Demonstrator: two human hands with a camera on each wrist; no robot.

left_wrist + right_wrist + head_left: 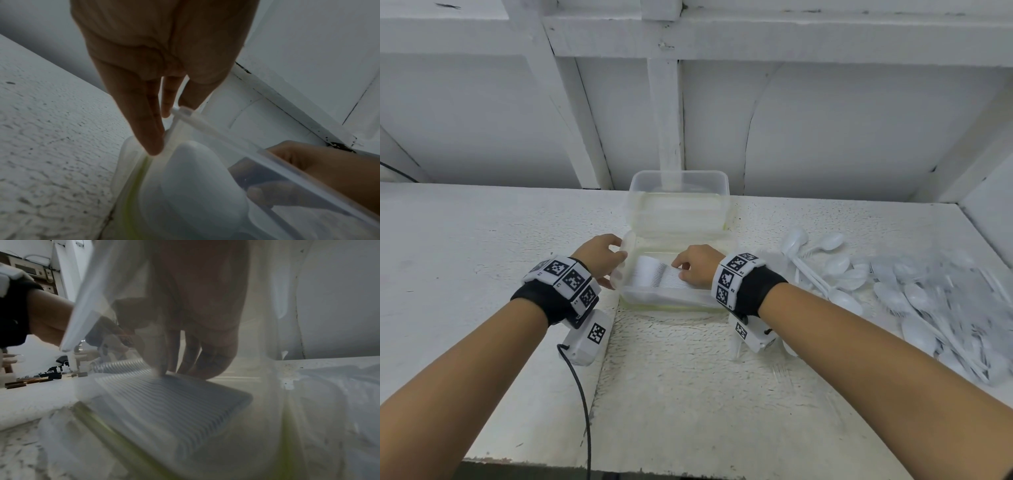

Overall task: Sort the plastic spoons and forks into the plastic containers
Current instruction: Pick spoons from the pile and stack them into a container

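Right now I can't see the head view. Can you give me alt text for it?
The right hand presses a neat stack of white plastic cutlery inside the near clear plastic container, while the left hand grips that container's left end. A second clear container sits behind it, and a loose pile of white plastic spoons lies to the right.

head: bright, even, edges warped | wrists: dim, blurred, grainy

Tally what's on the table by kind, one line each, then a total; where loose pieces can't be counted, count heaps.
Clear plastic containers: 2, the near container and the far container
Nested stacks of white cutlery in the near container: 1, the stack
Loose heaps of white cutlery: 1, the heap; pieces uncountable
Total: 4
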